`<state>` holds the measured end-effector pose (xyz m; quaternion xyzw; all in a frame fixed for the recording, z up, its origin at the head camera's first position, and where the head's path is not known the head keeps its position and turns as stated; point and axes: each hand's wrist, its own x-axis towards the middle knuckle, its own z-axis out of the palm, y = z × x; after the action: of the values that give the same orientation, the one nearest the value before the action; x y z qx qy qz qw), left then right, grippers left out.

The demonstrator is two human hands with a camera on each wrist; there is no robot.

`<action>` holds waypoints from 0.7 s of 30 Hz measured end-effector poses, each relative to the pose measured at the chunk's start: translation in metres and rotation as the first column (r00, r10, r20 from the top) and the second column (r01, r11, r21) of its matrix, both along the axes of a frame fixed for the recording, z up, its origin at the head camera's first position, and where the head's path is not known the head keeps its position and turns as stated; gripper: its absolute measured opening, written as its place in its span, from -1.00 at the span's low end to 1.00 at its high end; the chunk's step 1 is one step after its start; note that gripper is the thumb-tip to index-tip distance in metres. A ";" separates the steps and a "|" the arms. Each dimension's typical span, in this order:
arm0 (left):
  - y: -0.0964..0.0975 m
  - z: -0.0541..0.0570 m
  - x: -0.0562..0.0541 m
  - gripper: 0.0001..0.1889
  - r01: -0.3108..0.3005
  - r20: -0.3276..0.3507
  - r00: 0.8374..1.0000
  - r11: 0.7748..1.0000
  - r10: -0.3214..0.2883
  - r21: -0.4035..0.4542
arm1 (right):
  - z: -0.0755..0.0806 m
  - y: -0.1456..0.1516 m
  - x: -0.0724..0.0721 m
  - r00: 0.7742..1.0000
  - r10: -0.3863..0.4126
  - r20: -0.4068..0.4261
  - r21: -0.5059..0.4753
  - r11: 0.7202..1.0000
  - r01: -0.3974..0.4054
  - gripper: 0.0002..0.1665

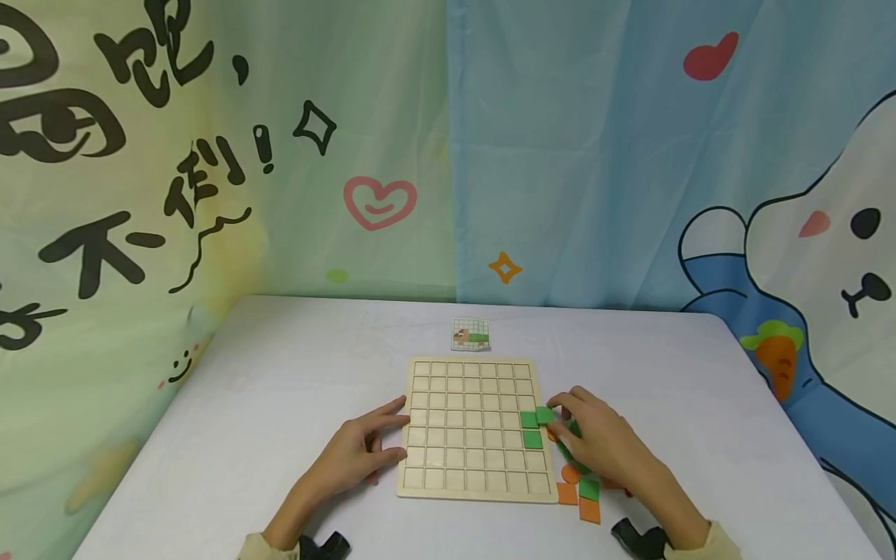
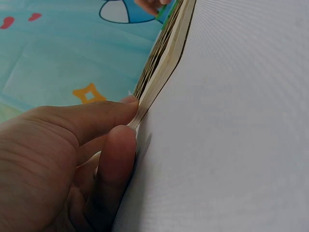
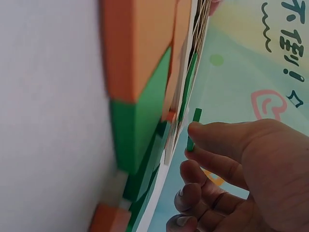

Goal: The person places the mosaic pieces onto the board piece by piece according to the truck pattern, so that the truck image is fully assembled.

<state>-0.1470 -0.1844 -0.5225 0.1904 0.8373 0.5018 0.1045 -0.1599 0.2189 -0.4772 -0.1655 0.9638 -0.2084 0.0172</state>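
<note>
A light wooden grid board (image 1: pixel 455 435) lies on the table. My left hand (image 1: pixel 357 447) is at its left side, the fingertips and thumb touching the edge; in the left wrist view, two fingertips (image 2: pixel 120 140) meet the rim. My right hand (image 1: pixel 605 435) pinches a green square tile (image 1: pixel 544 415) between thumb and finger, above the board's right edge. In the right wrist view this tile (image 3: pixel 194 129) stands edge-on between the fingertips. Two green square tiles, an upper one (image 1: pixel 528 420) and a lower one (image 1: pixel 533 439), sit in cells near the board's right side.
Loose orange and green pieces lie along the board's right side, among them an orange circle (image 1: pixel 570 474), an orange square (image 1: pixel 568 494) and a green piece (image 1: pixel 589 488). Some are hidden under the right hand. A small picture card (image 1: pixel 470 334) lies behind the board on the white table (image 1: pixel 315 342).
</note>
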 end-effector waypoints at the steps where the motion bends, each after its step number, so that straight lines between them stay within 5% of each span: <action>1: 0.000 0.000 0.000 -0.43 0.001 -0.001 1.000 1.000 -0.001 0.000 | 0.000 -0.001 0.001 1.000 -0.002 -0.002 0.000 1.000 0.002 -0.68; 21: 0.000 0.001 0.000 -0.43 -0.012 0.012 1.000 1.000 0.012 -0.020 | -0.002 -0.020 0.002 1.000 0.008 0.009 0.014 1.000 -0.008 -0.70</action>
<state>-0.1468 -0.1844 -0.5219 0.1813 0.8426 0.4953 0.1086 -0.1580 0.1984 -0.4787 -0.1683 0.9644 -0.2024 0.0233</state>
